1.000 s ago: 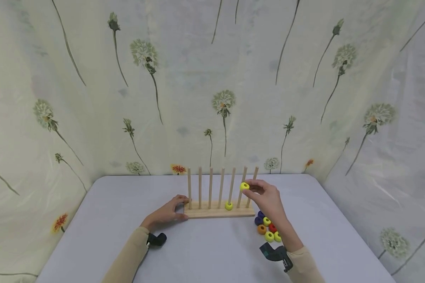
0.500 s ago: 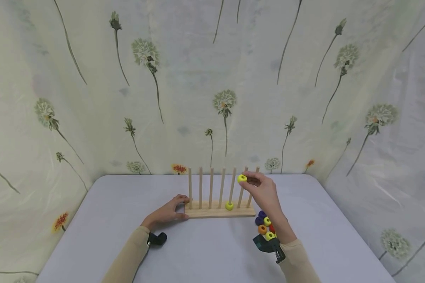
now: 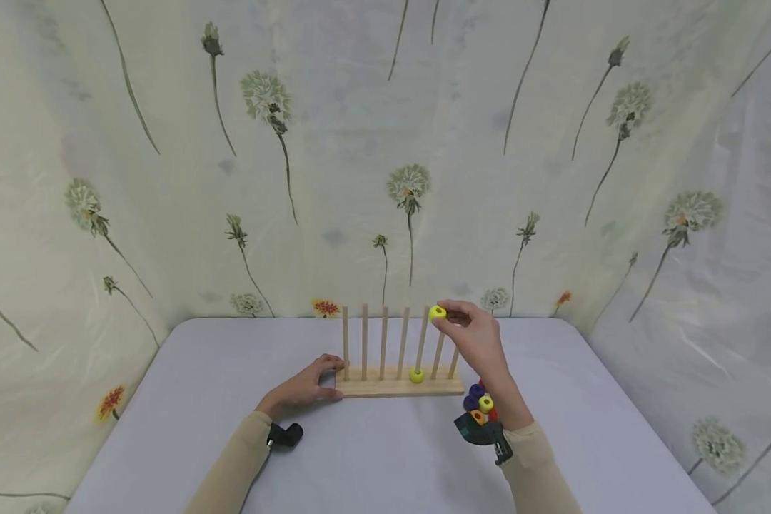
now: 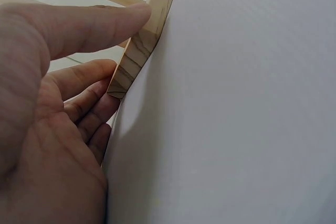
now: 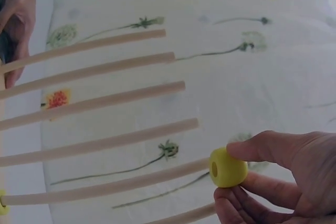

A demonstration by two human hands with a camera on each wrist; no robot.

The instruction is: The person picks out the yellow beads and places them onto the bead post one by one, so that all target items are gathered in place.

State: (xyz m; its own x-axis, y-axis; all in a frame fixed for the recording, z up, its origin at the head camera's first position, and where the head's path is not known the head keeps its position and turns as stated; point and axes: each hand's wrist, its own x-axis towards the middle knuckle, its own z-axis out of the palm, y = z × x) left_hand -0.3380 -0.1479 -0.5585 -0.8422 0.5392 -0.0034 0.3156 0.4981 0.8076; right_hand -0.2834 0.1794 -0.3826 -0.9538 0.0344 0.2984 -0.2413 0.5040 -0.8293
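A wooden peg rack (image 3: 392, 390) with several upright pegs stands on the table. My left hand (image 3: 305, 384) grips the left end of its base, thumb on the front side and fingers behind, as the left wrist view shows up close. Between thumb and fingertips, my right hand (image 3: 480, 339) pinches a yellow bead (image 5: 234, 169). That bead is at the tip of the fifth peg from the left; whether the tip has entered the hole cannot be made out. Another yellow bead (image 3: 416, 376) sits at the foot of the same peg. The right hand partly hides the two rightmost pegs.
Right of the rack lies a cluster of loose beads: purple (image 3: 470, 403), yellow (image 3: 486, 405), orange and red ones, partly covered by the right wrist and its camera (image 3: 478, 430). A flowered curtain (image 3: 334, 178) hangs behind the white table (image 3: 385, 457).
My right hand has risen and shifted left with the yellow bead, from beside the sixth peg to the top of the fifth. The left hand stays at the rack's end.
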